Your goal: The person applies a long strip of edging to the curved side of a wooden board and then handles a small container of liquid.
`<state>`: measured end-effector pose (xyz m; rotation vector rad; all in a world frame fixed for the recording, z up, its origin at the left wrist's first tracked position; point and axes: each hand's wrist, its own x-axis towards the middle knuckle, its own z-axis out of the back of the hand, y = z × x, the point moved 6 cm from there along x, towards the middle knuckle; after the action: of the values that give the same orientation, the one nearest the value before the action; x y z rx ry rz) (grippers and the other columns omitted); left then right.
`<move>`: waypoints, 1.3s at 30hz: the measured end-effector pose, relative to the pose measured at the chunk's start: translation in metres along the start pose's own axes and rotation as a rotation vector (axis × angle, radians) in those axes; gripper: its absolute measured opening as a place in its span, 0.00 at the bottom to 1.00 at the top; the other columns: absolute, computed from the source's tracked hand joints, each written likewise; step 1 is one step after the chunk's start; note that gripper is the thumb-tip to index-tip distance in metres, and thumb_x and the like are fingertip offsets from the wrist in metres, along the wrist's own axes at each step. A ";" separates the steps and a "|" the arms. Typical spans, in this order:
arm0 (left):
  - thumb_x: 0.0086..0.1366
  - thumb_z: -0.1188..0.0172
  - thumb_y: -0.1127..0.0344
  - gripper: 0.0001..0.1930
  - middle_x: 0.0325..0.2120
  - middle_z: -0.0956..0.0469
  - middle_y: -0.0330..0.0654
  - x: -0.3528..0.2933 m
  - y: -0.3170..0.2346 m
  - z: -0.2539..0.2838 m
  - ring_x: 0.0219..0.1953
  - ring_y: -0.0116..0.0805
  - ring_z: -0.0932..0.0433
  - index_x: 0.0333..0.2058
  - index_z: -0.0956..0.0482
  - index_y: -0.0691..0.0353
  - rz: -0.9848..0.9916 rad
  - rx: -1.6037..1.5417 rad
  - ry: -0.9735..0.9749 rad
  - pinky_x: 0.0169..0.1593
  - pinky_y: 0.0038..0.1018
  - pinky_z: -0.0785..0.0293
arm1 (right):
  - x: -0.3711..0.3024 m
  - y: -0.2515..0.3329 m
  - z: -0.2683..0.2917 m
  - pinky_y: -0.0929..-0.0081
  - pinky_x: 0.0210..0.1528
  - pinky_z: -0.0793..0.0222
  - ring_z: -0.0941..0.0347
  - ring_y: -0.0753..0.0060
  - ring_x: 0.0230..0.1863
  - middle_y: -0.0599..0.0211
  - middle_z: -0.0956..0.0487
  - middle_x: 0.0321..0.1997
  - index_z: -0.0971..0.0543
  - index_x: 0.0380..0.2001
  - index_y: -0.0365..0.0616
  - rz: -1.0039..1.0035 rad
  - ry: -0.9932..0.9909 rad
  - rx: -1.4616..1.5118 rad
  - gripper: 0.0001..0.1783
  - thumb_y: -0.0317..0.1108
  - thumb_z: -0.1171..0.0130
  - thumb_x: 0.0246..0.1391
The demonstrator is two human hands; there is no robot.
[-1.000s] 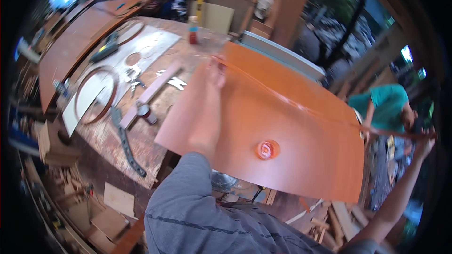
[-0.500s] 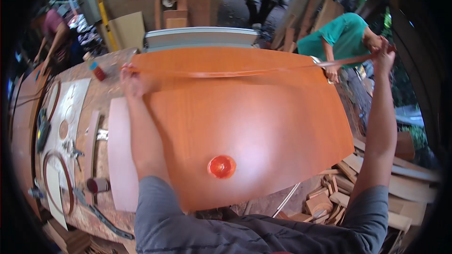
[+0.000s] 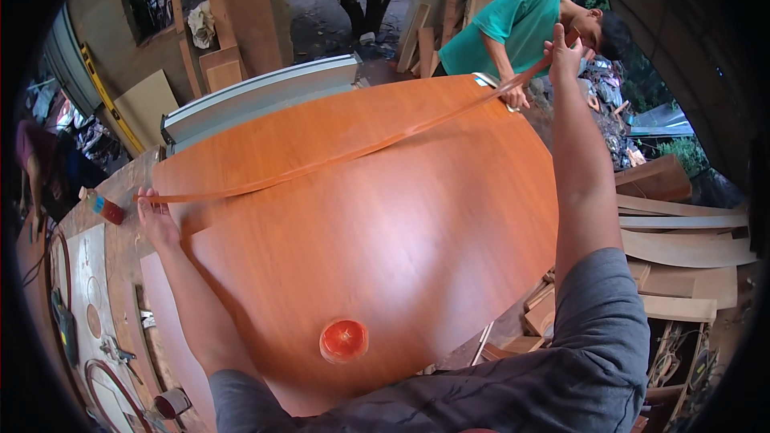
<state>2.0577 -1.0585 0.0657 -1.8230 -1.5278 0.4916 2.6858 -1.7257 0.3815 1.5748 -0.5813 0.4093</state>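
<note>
A long, thin brown wood-like strip [image 3: 321, 166] stretches between my two hands, sagging over a large glossy orange-brown panel [image 3: 449, 224]. At the far left, my left hand [image 3: 158, 218] pinches one end, with some fingers spread. Higher up on the right, my right hand [image 3: 565, 58] grips the other end, which rises off the panel. Near the panel's front edge sits a small round container [image 3: 344, 341] with orange-red contents.
A co-worker in a green shirt [image 3: 513, 20] leans over the far right corner, one hand at its edge. A jar of red liquid [image 3: 108, 208] and a dark red cup [image 3: 171, 402] stand left. Wood offcuts [image 3: 678, 281] pile up right. A metal rail [image 3: 265, 98] runs behind.
The view has turned and shifted. The strip now slants up to the right across the panel instead of stretching nearly level. Both hands still hold its ends.
</note>
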 end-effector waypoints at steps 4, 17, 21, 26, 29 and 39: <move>0.65 0.44 0.54 0.27 0.46 0.28 0.39 -0.002 -0.005 -0.001 0.50 0.30 0.31 0.58 0.37 0.61 -0.012 0.027 0.002 0.56 0.27 0.35 | -0.012 -0.036 0.001 0.72 0.36 0.31 0.24 0.71 0.33 0.59 0.26 0.42 0.55 0.65 0.34 -0.081 -0.031 -0.039 0.67 0.59 0.27 0.34; 0.64 0.42 0.56 0.27 0.45 0.29 0.39 -0.004 -0.013 -0.004 0.49 0.33 0.30 0.56 0.37 0.62 -0.064 -0.022 0.126 0.57 0.31 0.35 | -0.048 -0.113 -0.009 0.66 0.58 0.41 0.30 0.63 0.53 0.48 0.25 0.51 0.64 0.65 0.31 -0.236 0.011 -0.115 0.71 0.58 0.27 0.36; 0.64 0.42 0.56 0.26 0.45 0.29 0.39 -0.003 -0.010 -0.005 0.49 0.33 0.30 0.56 0.37 0.62 -0.057 -0.025 0.120 0.57 0.31 0.34 | -0.048 -0.118 -0.003 0.67 0.61 0.44 0.33 0.62 0.58 0.47 0.27 0.54 0.64 0.65 0.30 -0.178 -0.001 -0.145 0.70 0.57 0.27 0.37; 0.64 0.43 0.56 0.27 0.45 0.29 0.39 -0.004 -0.015 -0.001 0.49 0.33 0.30 0.57 0.38 0.63 -0.056 0.007 0.124 0.58 0.30 0.35 | -0.053 -0.126 0.002 0.67 0.65 0.48 0.41 0.58 0.65 0.43 0.38 0.64 0.63 0.65 0.29 -0.150 -0.019 -0.187 0.67 0.54 0.28 0.40; 0.64 0.43 0.56 0.27 0.45 0.29 0.39 -0.004 -0.012 -0.005 0.50 0.33 0.31 0.57 0.38 0.63 -0.038 0.027 0.104 0.58 0.30 0.35 | -0.044 -0.137 0.024 0.66 0.67 0.51 0.48 0.54 0.69 0.41 0.47 0.68 0.60 0.65 0.28 -0.115 -0.026 -0.284 0.68 0.58 0.29 0.38; 0.65 0.44 0.57 0.25 0.44 0.28 0.40 0.001 -0.003 0.005 0.49 0.31 0.30 0.56 0.35 0.63 0.012 0.043 0.019 0.56 0.28 0.34 | -0.107 -0.138 0.077 0.64 0.68 0.54 0.55 0.53 0.71 0.40 0.54 0.70 0.65 0.66 0.31 -0.289 -0.029 -0.291 0.66 0.60 0.35 0.44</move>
<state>2.0523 -1.0562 0.0647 -1.7996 -1.4831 0.5076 2.6742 -1.7856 0.2007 1.3596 -0.4063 0.0785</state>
